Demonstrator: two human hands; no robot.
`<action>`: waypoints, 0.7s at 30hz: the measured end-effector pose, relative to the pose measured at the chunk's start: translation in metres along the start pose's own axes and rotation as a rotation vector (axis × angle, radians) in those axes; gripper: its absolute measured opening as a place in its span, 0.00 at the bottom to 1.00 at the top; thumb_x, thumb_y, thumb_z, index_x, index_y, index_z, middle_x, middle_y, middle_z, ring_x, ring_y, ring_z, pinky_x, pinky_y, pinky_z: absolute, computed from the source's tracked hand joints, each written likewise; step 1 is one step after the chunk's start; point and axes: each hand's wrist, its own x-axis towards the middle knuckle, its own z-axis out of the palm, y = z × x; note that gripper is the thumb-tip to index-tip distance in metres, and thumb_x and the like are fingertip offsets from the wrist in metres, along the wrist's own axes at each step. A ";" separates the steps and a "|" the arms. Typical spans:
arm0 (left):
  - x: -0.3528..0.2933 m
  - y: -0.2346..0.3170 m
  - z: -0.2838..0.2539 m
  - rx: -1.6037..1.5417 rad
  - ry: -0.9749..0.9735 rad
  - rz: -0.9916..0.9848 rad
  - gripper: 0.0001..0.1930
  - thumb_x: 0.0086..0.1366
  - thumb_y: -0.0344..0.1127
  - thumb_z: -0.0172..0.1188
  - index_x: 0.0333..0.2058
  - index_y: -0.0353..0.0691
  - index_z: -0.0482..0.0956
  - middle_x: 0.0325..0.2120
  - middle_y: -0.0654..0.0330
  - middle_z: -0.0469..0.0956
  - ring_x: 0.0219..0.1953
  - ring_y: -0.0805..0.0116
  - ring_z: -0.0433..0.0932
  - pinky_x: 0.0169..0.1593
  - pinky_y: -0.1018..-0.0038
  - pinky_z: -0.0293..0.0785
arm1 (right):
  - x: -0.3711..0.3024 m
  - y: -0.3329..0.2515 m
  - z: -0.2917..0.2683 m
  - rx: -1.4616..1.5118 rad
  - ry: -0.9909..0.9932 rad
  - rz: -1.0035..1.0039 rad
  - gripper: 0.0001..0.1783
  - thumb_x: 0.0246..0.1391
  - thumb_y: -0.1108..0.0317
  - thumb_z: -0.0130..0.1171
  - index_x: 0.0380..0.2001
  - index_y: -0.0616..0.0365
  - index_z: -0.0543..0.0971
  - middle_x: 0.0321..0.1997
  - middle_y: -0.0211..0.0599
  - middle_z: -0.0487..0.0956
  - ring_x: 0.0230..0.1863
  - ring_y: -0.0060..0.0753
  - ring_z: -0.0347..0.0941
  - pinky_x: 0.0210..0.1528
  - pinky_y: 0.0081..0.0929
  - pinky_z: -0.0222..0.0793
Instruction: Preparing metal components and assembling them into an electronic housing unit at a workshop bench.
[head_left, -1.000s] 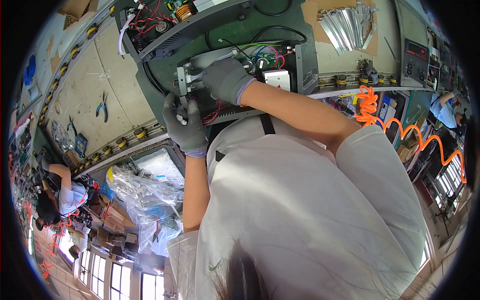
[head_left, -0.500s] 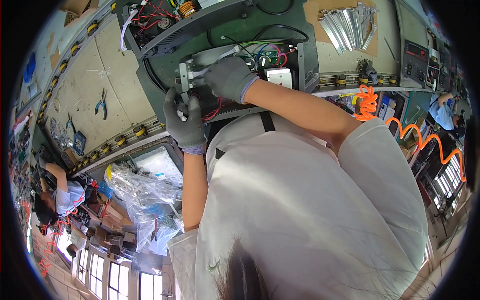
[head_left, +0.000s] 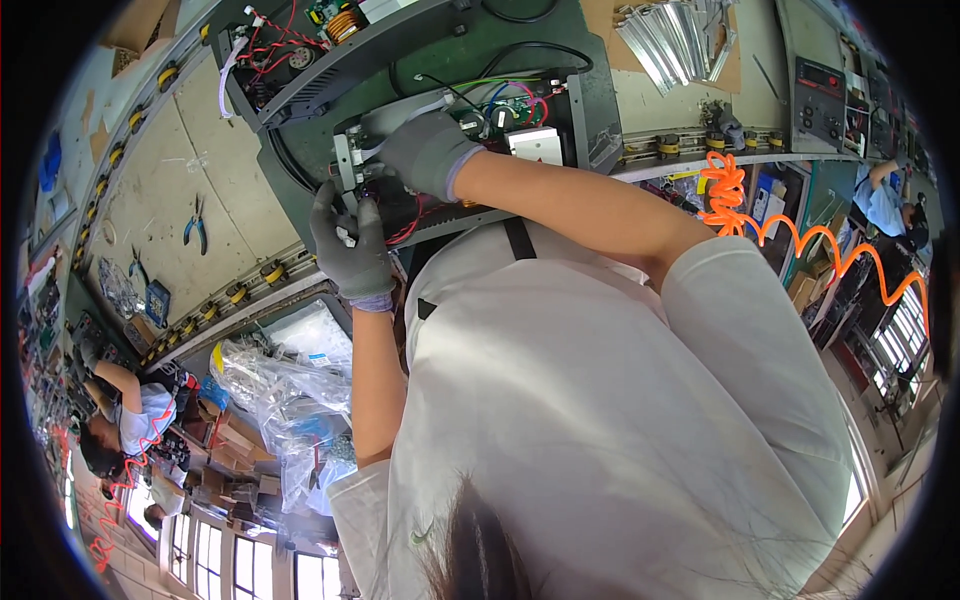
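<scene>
An open dark-grey metal housing with electronics inside [head_left: 578, 120] lies on a dark-green flat board [head_left: 565, 30] directly in front of the person, close to the body. The left hand, in a grey glove with a purple cuff [head_left: 352, 250], is at the housing's left end, its fingers bent and its thumb and forefinger reaching up to the lower part of a silver metal bracket [head_left: 345, 165]; whether they grip it cannot be told. A small white piece [head_left: 345, 237] shows against that glove, too small to identify. The right hand, gloved alike [head_left: 425, 155], curls over the housing just right of the bracket, back upward, its fingertips hidden, so what it grips cannot be told. Thin red wires [head_left: 407, 229] run below the right hand, while a green circuit board [head_left: 520, 113] and a white rectangular box [head_left: 536, 145] sit to its right in the housing. Beyond stands a second dark-grey housing with a curved, slotted panel [head_left: 370, 65]. Flat silver metal strips [head_left: 668, 45] lie fanned at upper right, and blue-handled pliers [head_left: 196, 228] lie well apart on the left.
</scene>
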 end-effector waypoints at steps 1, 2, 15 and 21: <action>0.000 -0.002 0.000 0.010 0.000 0.010 0.27 0.59 0.29 0.67 0.58 0.36 0.73 0.38 0.66 0.77 0.28 0.79 0.64 0.36 0.81 0.67 | 0.000 -0.001 -0.002 -0.003 -0.003 0.012 0.09 0.50 0.63 0.62 0.34 0.49 0.86 0.35 0.41 0.84 0.39 0.47 0.83 0.38 0.45 0.77; 0.000 -0.003 -0.001 0.021 0.001 0.018 0.27 0.59 0.29 0.67 0.58 0.36 0.73 0.38 0.66 0.77 0.28 0.79 0.64 0.36 0.81 0.67 | -0.001 -0.002 -0.006 -0.003 -0.003 0.015 0.09 0.50 0.63 0.62 0.34 0.49 0.86 0.35 0.41 0.84 0.39 0.47 0.83 0.38 0.45 0.77; 0.008 0.003 0.000 0.116 -0.063 0.103 0.28 0.57 0.27 0.64 0.58 0.36 0.73 0.41 0.63 0.80 0.25 0.79 0.66 0.36 0.78 0.72 | -0.003 -0.013 -0.010 0.002 0.076 0.024 0.09 0.52 0.67 0.59 0.34 0.53 0.86 0.33 0.43 0.85 0.38 0.48 0.83 0.38 0.44 0.77; 0.005 0.009 -0.026 -0.506 -0.214 -0.222 0.21 0.73 0.41 0.51 0.57 0.33 0.72 0.30 0.65 0.74 0.26 0.81 0.67 0.28 0.83 0.61 | -0.025 -0.018 -0.033 0.011 0.113 0.021 0.10 0.55 0.60 0.58 0.32 0.50 0.86 0.36 0.39 0.84 0.40 0.46 0.82 0.41 0.45 0.76</action>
